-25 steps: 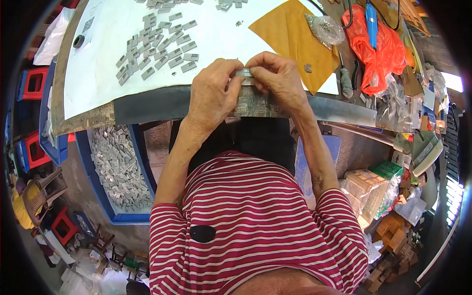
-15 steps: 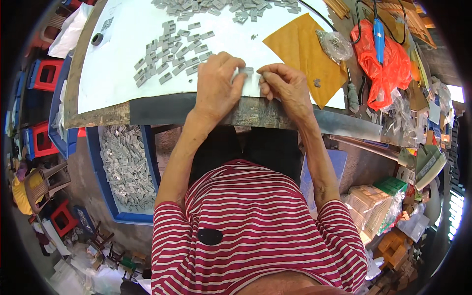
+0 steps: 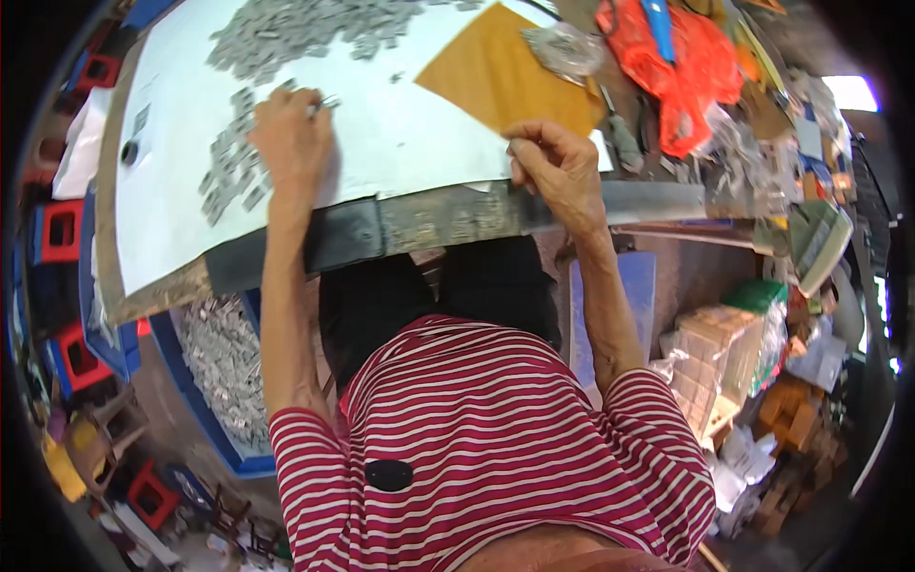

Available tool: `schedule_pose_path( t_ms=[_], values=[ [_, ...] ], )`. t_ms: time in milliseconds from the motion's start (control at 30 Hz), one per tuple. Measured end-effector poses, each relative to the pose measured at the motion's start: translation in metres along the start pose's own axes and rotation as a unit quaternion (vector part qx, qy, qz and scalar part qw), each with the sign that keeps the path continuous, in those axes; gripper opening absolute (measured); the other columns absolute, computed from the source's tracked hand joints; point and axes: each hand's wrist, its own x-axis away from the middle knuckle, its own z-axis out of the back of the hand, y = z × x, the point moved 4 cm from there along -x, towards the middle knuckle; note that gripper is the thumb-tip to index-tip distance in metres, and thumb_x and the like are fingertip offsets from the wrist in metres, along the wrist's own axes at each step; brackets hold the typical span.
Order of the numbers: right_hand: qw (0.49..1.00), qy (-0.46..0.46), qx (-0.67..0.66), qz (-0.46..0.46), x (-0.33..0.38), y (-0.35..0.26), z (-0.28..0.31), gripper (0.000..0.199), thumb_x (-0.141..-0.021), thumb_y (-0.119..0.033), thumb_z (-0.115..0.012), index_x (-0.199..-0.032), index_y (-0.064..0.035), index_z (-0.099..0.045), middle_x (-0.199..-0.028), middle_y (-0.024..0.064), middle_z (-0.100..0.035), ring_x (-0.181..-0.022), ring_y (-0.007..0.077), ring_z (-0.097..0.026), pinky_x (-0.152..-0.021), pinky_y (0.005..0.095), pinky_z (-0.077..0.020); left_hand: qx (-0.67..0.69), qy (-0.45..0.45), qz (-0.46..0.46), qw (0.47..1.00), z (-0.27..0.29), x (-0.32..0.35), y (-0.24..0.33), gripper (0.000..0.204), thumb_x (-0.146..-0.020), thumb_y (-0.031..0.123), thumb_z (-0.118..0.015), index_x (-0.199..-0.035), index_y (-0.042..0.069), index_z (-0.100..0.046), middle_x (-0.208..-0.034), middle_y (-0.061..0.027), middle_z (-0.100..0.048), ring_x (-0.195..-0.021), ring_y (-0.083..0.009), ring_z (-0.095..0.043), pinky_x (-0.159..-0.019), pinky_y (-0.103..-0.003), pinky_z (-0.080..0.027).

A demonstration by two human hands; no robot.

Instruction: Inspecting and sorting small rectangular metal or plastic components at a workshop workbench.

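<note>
Cluttered workbench (image 3: 443, 215), blue bin (image 3: 254, 466), grey pieces (image 3: 223, 367) inside

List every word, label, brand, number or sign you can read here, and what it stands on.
No text can be read in this view.
Dark patch on the white sheet, left side: too small and blurred to read.
Grey pieces: any markings are too small and blurred to read.
Black oval on the striped shirt: no lettering visible.

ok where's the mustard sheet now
In the head view, the mustard sheet lies just right of centre near the top, a clear plastic bag at its upper right, the right hand below.
</note>
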Motion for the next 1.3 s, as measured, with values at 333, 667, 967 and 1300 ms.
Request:
schedule_pose_path(
  t_ms=[333,667,967,1300],
  values=[
    [0.979,0.053,0.195,0.037,-0.027,0.044,0.070,0.017,-0.078,-0.011,-0.055,-0.088,0.0020,-0.059,-0.067,0.0091,-0.056,-0.061,0.0126,-0.054,-0.056,0.0261,-0.0423,-0.026,-0.058,0.027,0.998,0.000,0.000,0.009,0.017,-0.073,0.016,-0.057,-0.087,0.011,-0.064,-0.091,-0.0071,-0.056,-0.092,-0.0271,-0.048,-0.076,-0.043,-0.036],
    [0.937,-0.023,0.327,0.123,-0.035,0.033,0.059,0.014,-0.077,-0.011,-0.053,-0.085,0.0002,-0.054,-0.077,0.0139,-0.055,-0.073,0.0284,-0.056,-0.066,0.0347,-0.0438,0.077,-0.001,-0.043,0.996,0.025,0.007,0.036,0.017,-0.071,0.007,-0.058,-0.088,0.006,-0.063,-0.088,-0.0100,-0.055,-0.086,-0.0274,-0.048,-0.075,-0.036,-0.038],
    [0.917,-0.040,0.357,0.171,-0.038,0.028,0.057,0.010,-0.081,-0.011,-0.051,-0.084,-0.0008,-0.050,-0.070,0.0113,-0.053,-0.062,0.0231,-0.054,-0.058,0.0313,-0.0429,0.158,0.004,-0.087,0.984,0.034,0.017,0.072,0.018,-0.070,0.000,-0.057,-0.088,0.004,-0.060,-0.089,-0.0105,-0.053,-0.085,-0.0267,-0.048,-0.075,-0.037,-0.038],
    [0.986,-0.016,0.165,-0.023,-0.030,0.032,0.063,0.011,-0.081,-0.010,-0.052,-0.083,0.0002,-0.049,-0.060,0.0060,-0.053,-0.051,0.0117,-0.051,-0.044,0.0253,-0.0395,0.177,-0.008,-0.074,0.981,0.023,0.009,0.068,0.015,-0.067,0.001,-0.059,-0.082,0.004,-0.060,-0.082,-0.0105,-0.056,-0.083,-0.0288,-0.050,-0.071,-0.038,-0.039]
  ],
)
